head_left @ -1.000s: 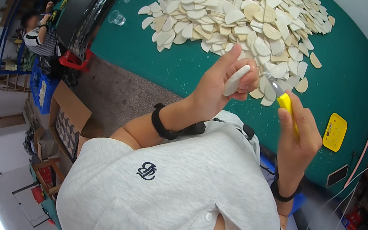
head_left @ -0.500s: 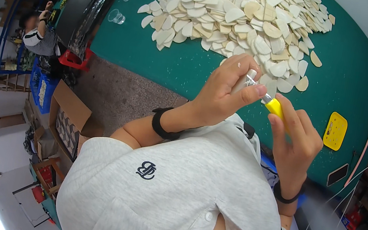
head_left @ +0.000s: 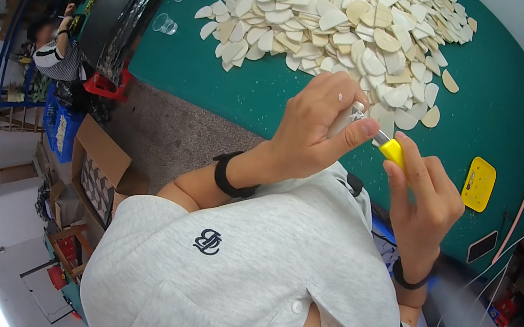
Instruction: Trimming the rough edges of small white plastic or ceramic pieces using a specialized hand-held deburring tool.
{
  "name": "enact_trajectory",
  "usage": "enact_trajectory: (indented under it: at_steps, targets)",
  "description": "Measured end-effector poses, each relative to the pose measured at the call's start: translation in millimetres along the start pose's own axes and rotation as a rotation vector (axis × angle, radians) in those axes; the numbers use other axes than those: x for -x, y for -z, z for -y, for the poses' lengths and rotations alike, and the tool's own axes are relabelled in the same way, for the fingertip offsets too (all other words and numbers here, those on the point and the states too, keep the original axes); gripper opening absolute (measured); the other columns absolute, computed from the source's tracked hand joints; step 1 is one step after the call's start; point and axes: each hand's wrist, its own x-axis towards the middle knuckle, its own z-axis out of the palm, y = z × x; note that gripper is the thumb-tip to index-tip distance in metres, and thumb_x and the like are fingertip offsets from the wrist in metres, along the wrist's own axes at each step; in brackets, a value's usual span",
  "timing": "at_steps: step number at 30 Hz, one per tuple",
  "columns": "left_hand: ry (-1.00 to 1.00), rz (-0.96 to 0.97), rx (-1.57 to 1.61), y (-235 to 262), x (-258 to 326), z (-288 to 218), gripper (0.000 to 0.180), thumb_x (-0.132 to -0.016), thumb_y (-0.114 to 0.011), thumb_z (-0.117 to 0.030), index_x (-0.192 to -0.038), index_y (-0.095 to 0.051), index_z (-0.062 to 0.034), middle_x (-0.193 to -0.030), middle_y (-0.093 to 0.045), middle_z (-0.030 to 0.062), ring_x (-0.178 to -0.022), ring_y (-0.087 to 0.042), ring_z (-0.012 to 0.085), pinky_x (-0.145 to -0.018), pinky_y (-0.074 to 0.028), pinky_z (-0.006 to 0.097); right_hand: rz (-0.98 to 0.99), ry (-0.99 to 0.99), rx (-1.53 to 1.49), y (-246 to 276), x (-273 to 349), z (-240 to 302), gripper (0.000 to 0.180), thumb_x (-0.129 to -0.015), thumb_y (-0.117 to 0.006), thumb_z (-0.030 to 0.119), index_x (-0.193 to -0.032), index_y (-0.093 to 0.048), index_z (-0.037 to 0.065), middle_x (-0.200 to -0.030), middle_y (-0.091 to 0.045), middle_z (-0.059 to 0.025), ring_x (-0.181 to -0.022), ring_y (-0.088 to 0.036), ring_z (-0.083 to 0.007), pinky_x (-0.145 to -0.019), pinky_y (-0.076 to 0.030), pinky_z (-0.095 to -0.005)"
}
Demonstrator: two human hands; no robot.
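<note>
My left hand [head_left: 317, 131] is closed around a pale half-round piece [head_left: 341, 118], held up over the near edge of the green table [head_left: 266, 95]. My right hand [head_left: 424, 197] grips a yellow-handled tool [head_left: 392, 149] whose metal tip touches the piece between my left fingers. Both hands are close together above my grey shirt. A large heap of similar pale half-round pieces [head_left: 342, 17] lies on the table beyond my hands. I wear a dark band on each wrist.
A yellow flat object [head_left: 479, 184] and a dark phone [head_left: 482, 246] lie at the table's right edge. Clear cups [head_left: 164, 24] stand at the left of the table. Another person [head_left: 52, 52] sits far left. Cardboard boxes [head_left: 102, 164] and blue crates [head_left: 63, 127] stand on the floor.
My hands have come together: the right hand brought the yellow tool up to the piece in my left hand, and the piece is now mostly hidden by my left fingers.
</note>
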Motion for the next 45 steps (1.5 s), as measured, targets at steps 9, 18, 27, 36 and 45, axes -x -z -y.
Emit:
enact_trajectory:
  at_steps: [9, 18, 27, 36, 45]
  targets:
    - [-0.059, -0.013, -0.131, 2.0, -1.6, -1.0, 0.038, -0.086, -0.062, -0.040, -0.085, -0.056, -0.0021, -0.076, -0.050, 0.0079, -0.073, -0.048, 0.0237, -0.059, -0.040, 0.033, 0.026, -0.008, -0.019, 0.9, 1.2, -0.9, 0.032, -0.074, -0.074, 0.020, -0.105, -0.070, 0.010, -0.060, -0.051, -0.0013, -0.047, -0.046, -0.0136, -0.043, -0.035, -0.0267]
    - [-0.049, -0.013, -0.129, 3.8, -1.8, -3.1, 0.036, -0.085, -0.063, -0.038, -0.083, -0.057, -0.0028, -0.074, -0.049, 0.0072, -0.071, -0.047, 0.0226, -0.057, -0.039, 0.033, 0.010, 0.016, 0.024, 0.3, 2.1, -1.1, 0.032, -0.074, -0.074, 0.022, -0.104, -0.070, 0.010, -0.060, -0.049, -0.0008, -0.046, -0.045, -0.0134, -0.043, -0.033, -0.0270]
    - [0.020, -0.004, -0.023, 1.1, 1.1, -2.1, 0.032, -0.085, -0.064, -0.033, -0.077, -0.054, -0.0035, -0.071, -0.046, 0.0065, -0.067, -0.043, 0.0207, -0.058, -0.037, 0.033, -0.029, -0.010, 0.000, -4.0, 1.4, -1.4, 0.030, -0.076, -0.074, 0.018, -0.105, -0.070, 0.009, -0.061, -0.051, -0.0018, -0.048, -0.047, -0.0139, -0.043, -0.034, -0.0265]
    - [0.507, 0.167, 0.818, 6.7, -4.7, -1.1, 0.032, -0.089, -0.040, -0.034, -0.069, -0.042, -0.0092, -0.070, -0.038, -0.0004, -0.064, -0.033, 0.0112, -0.060, -0.030, 0.025, -0.161, -0.241, -0.203, -9.5, 1.4, -8.2, 0.025, -0.083, -0.070, 0.012, -0.106, -0.068, 0.002, -0.064, -0.054, -0.0064, -0.052, -0.046, -0.0118, -0.047, -0.036, -0.0242]
    - [0.667, 0.151, 1.156, 7.8, -7.4, 0.8, 0.046, -0.098, -0.026, -0.043, -0.068, -0.041, -0.0113, -0.069, -0.040, 0.0009, -0.062, -0.034, 0.0122, -0.057, -0.031, 0.025, -0.091, -0.305, -0.242, -9.0, 2.8, -4.9, 0.025, -0.083, -0.070, 0.011, -0.106, -0.068, 0.003, -0.065, -0.056, -0.0071, -0.053, -0.047, -0.0118, -0.047, -0.036, -0.0241]
